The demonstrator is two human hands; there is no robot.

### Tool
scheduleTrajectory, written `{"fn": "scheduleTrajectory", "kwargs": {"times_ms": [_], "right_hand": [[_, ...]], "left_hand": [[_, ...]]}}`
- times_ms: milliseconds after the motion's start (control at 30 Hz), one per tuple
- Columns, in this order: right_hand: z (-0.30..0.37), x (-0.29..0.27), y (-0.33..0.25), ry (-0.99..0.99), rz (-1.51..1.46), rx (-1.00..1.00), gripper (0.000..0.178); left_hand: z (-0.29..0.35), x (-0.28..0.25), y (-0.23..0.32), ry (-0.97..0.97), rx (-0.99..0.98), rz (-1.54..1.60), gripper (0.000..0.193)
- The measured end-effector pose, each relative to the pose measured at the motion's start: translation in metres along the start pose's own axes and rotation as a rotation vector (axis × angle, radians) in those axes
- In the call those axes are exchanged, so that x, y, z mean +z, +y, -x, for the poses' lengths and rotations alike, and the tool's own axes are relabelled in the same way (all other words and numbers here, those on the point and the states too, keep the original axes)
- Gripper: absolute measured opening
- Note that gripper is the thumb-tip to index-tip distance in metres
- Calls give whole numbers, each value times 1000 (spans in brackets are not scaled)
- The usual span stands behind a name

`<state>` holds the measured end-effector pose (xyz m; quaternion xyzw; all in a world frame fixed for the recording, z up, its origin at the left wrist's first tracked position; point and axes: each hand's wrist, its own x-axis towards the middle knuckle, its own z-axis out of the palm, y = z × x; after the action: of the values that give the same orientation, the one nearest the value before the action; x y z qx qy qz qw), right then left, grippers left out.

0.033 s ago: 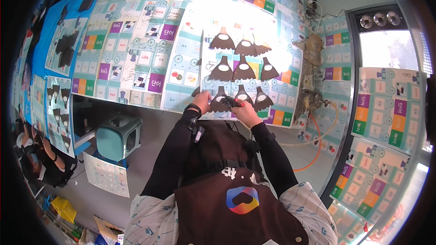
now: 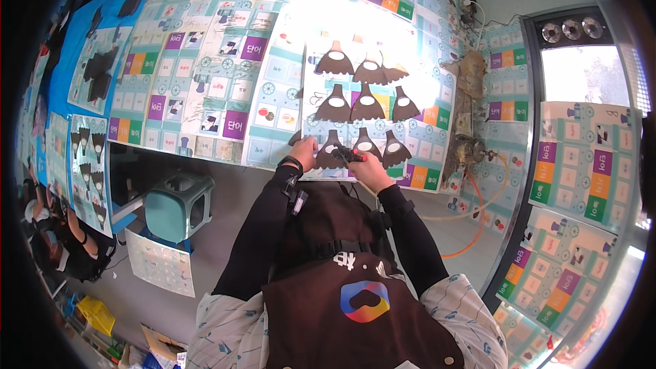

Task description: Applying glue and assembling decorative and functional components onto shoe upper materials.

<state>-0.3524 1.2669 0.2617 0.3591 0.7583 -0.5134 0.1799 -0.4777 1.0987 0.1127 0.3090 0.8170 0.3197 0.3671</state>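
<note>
My right hand [image 2: 372, 173] is wrapped round a small black-and-red spray gun [image 2: 351, 155], whose dark nozzle end lies over the front row of brown pieces. A pale hose runs down beside that wrist. My left hand [image 2: 307, 153] rests at the left, fingers curled at the edge of the front-left brown piece [image 2: 331, 145]; what they pinch, if anything, is hidden. Flat dark brown cut pieces with scalloped edges and white ovals lie in three rows on a printed sheet [image 2: 311, 106]. One of them [image 2: 335, 105] sits in the middle row.
Strong glare covers the far part of the table [image 2: 225, 123]. An orange hose [image 2: 482, 208] hangs from a dirty valve [image 2: 469, 149] at right. A teal stool [image 2: 179, 206] stands below the table's left front edge. More dark pieces lie on a blue surface [image 2: 65, 85] far left, near other people.
</note>
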Motion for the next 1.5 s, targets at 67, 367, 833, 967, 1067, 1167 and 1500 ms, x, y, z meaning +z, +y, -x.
{"fn": "scheduleTrajectory", "kwargs": {"times_ms": [67, 367, 833, 967, 1067, 1167, 1500], "right_hand": [[2, 0, -3, -64, -13, 36, 33], [-4, -5, 26, 104, -13, 1, 33], [-3, -6, 26, 81, 77, -26, 32], [-6, 3, 23, -20, -25, 32, 28], [-5, 5, 19, -39, -75, -14, 25], [-3, 2, 20, -42, -3, -35, 25], [6, -14, 23, 143, 74, 9, 32]], "left_hand": [[2, -1, 1, 4, -18, 10, 32], [0, -1, 6, 23, 13, -3, 30], [1, -2, 5, 26, 2, 11, 29], [1, -3, 6, 14, -16, 4, 31], [1, -1, 1, 13, -15, 3, 31], [2, -4, 9, 6, -11, 5, 30], [1, -1, 2, 42, -17, 28, 27]]}}
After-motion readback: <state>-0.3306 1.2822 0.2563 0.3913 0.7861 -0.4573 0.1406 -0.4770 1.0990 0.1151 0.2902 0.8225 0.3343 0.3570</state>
